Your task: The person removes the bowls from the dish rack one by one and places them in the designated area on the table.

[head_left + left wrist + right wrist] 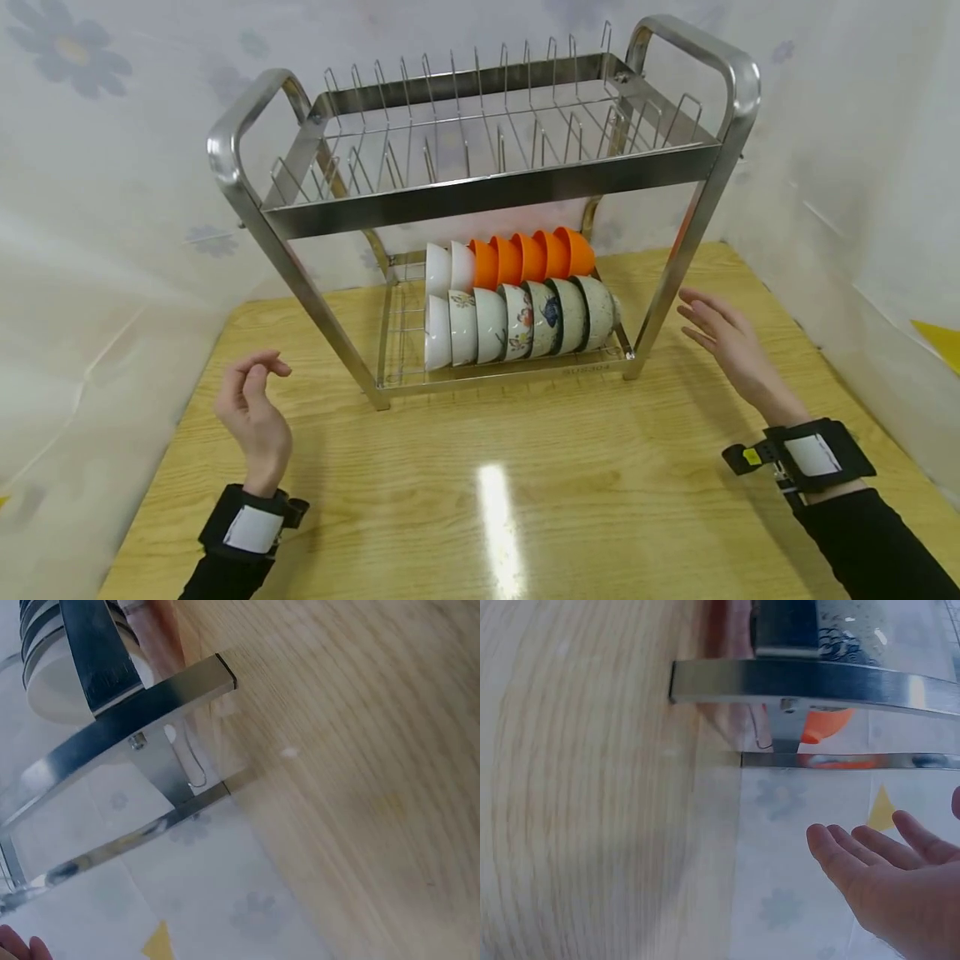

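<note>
A two-tier metal dish rack [491, 187] stands on the wooden table. On its lower tier, orange bowls [573, 252] and white bowls [438, 268] stand on edge in the back row. Patterned bowls [519, 321] line up in front, with a plain white bowl [437, 333] at their left end. My left hand [257, 421] hovers left of the rack, fingers loosely bent, holding nothing; the left wrist view catches only its fingertips [22, 946]. To the right of the rack, near its front leg, my right hand [726, 354] holds nothing, its fingers [840, 851] extended and slightly spread.
Upright wire dividers [427, 158] line the rack's upper tier, which bears no dishes. Flower-patterned sheeting [112, 167] encloses the table [420, 492] at the back and sides. A bright light reflection lies on the tabletop in front of the rack.
</note>
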A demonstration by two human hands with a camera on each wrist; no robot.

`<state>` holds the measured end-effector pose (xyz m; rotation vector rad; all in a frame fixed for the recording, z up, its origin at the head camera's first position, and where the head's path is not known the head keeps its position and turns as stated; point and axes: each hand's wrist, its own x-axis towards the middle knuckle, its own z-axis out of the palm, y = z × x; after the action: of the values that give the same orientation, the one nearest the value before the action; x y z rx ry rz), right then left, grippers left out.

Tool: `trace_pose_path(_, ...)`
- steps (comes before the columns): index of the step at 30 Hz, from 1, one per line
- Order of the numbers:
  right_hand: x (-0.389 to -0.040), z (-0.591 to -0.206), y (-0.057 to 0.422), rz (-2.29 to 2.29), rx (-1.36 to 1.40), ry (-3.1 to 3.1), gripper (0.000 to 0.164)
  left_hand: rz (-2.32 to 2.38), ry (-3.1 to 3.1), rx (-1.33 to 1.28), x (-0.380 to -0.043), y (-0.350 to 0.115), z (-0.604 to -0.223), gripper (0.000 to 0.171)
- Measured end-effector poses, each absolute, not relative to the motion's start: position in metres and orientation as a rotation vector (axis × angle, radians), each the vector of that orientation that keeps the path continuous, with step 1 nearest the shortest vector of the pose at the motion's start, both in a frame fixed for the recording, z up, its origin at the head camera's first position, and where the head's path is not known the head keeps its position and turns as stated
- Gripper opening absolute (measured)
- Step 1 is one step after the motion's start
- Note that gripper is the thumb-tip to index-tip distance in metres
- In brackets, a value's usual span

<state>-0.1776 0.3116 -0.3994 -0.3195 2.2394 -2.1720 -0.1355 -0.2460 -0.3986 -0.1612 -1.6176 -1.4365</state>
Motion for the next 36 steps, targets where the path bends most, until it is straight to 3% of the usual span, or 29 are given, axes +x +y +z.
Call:
trace_pose_path(4, -0.175, -0.393, 0.307, -2.404, -0.372, 1.982, 0.03, -1.357, -1.595, -0.273, -0.133, -0.234, -0.395, 0.032)
trace_pose_path(12, -0.168, -0.384, 0.299, -2.613, -0.406, 1.769, 0.027, -1.223, -1.606, -0.538, -0.13, -0.207, -0.394, 0.038)
trace_pose_path(19, -0.16, -0.38, 0.293, -2.71, -0.236, 1.84, 0.022, -1.162, -1.9, -0.623, -0.121, -0.185, -0.389, 0.02)
trace_pose_path(30, -0.141, -0.373, 0.267, -2.718, -0.291, 1.942, 0.038, -1.461, -2.552, -0.441, -0.13, -0.155, -0.381, 0.056)
trace_pose_path(36, -0.135, -0.376, 0.251, -2.57, -0.529, 1.922, 0.038, -1.651, -2.619, -0.357, -0.152, -0.148, -0.384, 0.06)
